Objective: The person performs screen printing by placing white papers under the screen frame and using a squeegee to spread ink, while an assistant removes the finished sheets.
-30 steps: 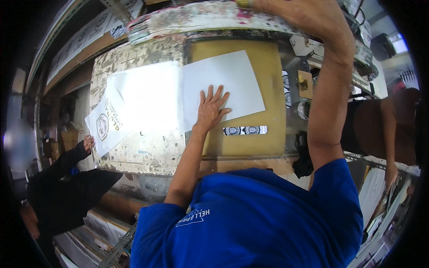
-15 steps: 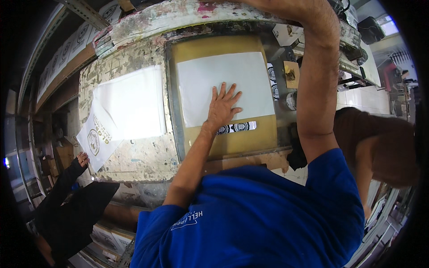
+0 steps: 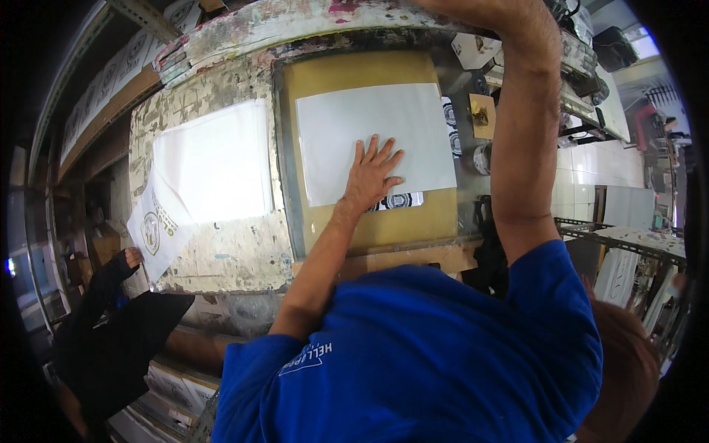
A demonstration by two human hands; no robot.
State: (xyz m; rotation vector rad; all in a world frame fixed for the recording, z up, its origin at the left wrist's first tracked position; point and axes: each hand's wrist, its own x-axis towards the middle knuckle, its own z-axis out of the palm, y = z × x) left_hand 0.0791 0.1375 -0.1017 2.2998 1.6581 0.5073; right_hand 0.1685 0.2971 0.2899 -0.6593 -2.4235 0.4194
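My left hand [image 3: 374, 176] lies flat with fingers spread on a white sheet [image 3: 325, 133]. The sheet rests on a yellow-brown panel [image 3: 354, 70], which looks like a screen-printing mesh in a frame. Black-and-white emblem strips [image 3: 401, 200] stick out from under the sheet near its lower edge and at its right side. My right arm [image 3: 526, 140] reaches up the right of the view. The right hand is cut off at the top edge, its fingers hidden, beside a paint-stained beam [image 3: 295, 29].
On the stained board [image 3: 244, 255] at left lies a stack of white sheets [image 3: 214, 162]. A co-worker's hand [image 3: 133, 258] holds the printed corner of its top sheet [image 3: 153, 229]. Shelves [image 3: 111, 96] stand far left, a jar [image 3: 481, 161] at right. Another person [image 3: 624, 362] is lower right.
The white sheet under my left hand has shifted slightly right, with the hand. The co-worker's printed corner has moved a little. The person in brown has moved lower at the right.
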